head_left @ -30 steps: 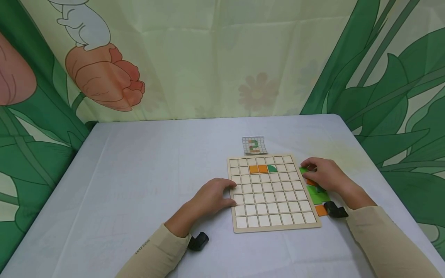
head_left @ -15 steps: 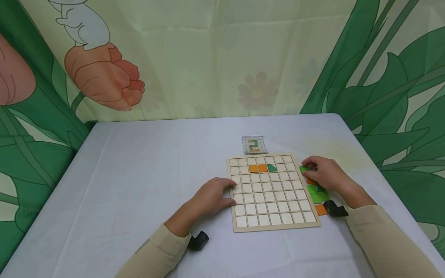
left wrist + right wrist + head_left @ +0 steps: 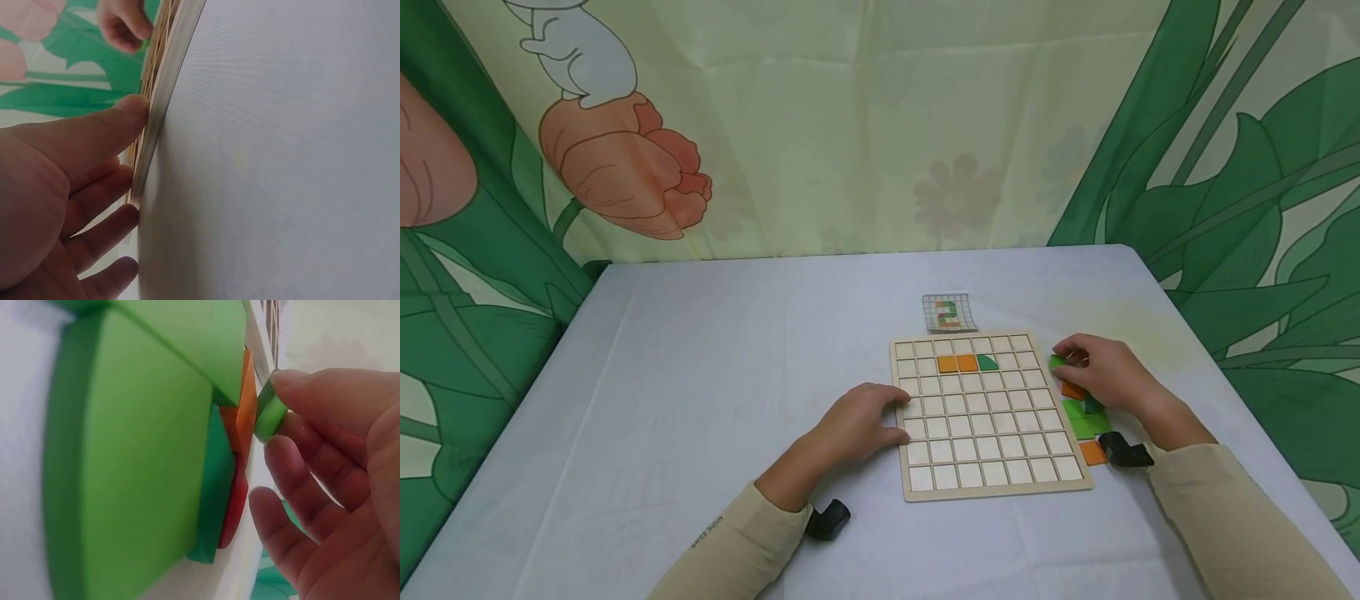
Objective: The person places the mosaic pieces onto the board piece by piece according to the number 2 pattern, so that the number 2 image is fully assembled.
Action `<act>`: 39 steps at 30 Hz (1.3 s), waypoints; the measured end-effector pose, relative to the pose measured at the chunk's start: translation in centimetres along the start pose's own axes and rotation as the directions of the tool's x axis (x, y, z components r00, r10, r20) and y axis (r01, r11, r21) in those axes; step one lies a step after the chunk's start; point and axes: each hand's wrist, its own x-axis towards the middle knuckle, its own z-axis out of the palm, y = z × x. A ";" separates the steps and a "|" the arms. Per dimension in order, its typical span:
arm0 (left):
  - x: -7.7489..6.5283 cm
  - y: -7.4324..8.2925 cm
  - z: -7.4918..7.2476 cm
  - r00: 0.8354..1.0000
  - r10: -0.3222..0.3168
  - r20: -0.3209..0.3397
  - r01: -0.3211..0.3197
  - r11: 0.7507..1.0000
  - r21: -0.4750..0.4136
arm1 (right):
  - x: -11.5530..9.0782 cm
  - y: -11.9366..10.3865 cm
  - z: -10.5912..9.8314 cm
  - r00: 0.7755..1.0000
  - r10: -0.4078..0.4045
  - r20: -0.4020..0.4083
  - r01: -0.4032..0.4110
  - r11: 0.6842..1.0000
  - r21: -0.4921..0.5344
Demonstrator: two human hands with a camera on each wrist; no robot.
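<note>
A square wooden grid board [image 3: 981, 427] lies on the white-covered table. Two orange square tiles [image 3: 958, 363] and a dark green quarter-round tile [image 3: 987, 363] sit side by side in its second row from the back. My left hand [image 3: 861, 423] rests against the board's left edge, thumb and fingertips touching the rim, fingers loosely extended. Just off the right edge, my right hand [image 3: 1101, 375] pinches a light green tile [image 3: 270, 415] between thumb and finger. The right wrist view shows larger light green tiles [image 3: 144, 450], an orange tile [image 3: 248, 400], a dark green tile [image 3: 215, 487] and a red tile [image 3: 235, 503] beneath it.
Behind the board lies a small gridded card [image 3: 947, 313] printed with a coloured pattern. Along the board's right side, loose tiles include light green ones [image 3: 1086, 423] and an orange one [image 3: 1093, 452]. A printed curtain [image 3: 820, 133] hangs beyond the table's back edge.
The right hand has shifted very slightly up and to the right, with the light green tile between its fingertips. The left hand and the board have stayed in place.
</note>
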 end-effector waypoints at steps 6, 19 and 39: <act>-0.1 0.0 0.0 1.000 0.008 -0.001 -0.008 1.000 0.005 | -0.1 -0.1 -0.1 1.000 0.001 -0.001 -0.001 1.000 0.004; -0.1 0.0 0.1 1.000 0.005 -0.007 -0.005 1.000 0.012 | -0.4 -2.0 -0.2 1.000 -0.008 0.011 0.008 1.000 0.020; 0.0 0.1 0.1 1.000 0.005 -0.007 -0.005 1.000 0.018 | -0.2 -4.6 0.8 0.989 -0.145 -0.004 0.145 0.989 0.041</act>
